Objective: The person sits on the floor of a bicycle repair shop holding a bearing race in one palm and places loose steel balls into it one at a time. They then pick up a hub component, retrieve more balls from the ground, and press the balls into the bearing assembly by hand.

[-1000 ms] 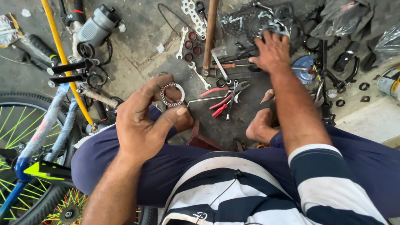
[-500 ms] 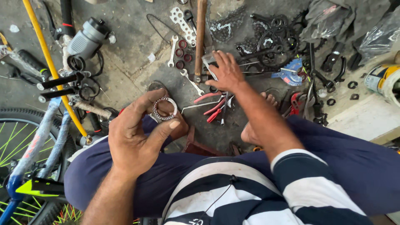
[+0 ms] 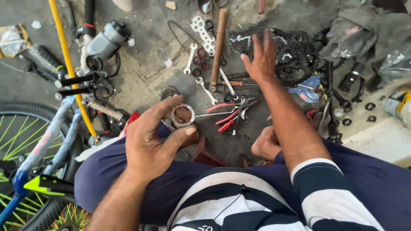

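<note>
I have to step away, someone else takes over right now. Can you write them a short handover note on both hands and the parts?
Left hand: holds the bearing ring between thumb and fingers, above the lap.
Right hand: open, empty, reaching over the tools on the floor near the wooden-handled hammer and the chain and sprockets.
Red-handled pliers and spanners lie between the hands.
Done: ring picked up. Left: nothing picked by the right hand yet.
</note>
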The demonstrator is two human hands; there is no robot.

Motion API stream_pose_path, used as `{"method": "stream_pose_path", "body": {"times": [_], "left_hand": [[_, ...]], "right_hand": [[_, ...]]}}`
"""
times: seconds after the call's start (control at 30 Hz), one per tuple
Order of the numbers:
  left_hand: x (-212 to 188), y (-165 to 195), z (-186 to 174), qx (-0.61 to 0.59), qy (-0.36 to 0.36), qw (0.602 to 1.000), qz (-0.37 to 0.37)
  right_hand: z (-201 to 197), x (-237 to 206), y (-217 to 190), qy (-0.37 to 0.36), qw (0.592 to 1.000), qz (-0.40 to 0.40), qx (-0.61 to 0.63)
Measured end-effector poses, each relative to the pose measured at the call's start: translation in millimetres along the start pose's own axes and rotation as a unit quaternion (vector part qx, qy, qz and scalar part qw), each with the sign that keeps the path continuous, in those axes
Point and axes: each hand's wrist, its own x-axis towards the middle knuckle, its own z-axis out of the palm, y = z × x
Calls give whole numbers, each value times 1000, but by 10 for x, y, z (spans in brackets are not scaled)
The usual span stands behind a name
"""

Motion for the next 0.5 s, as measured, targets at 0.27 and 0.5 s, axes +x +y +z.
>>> {"method": "stream_pose_path", "body": {"times": [0.27,0.5], "left_hand": [[174,19,-60,13,33,999,-22],[162,-58,-157,-13,36,999,-24]], "right_hand": [[-87,345,10,-212,955,-105,-176],[-246,193,199,-142,962,-74,-222]]}}
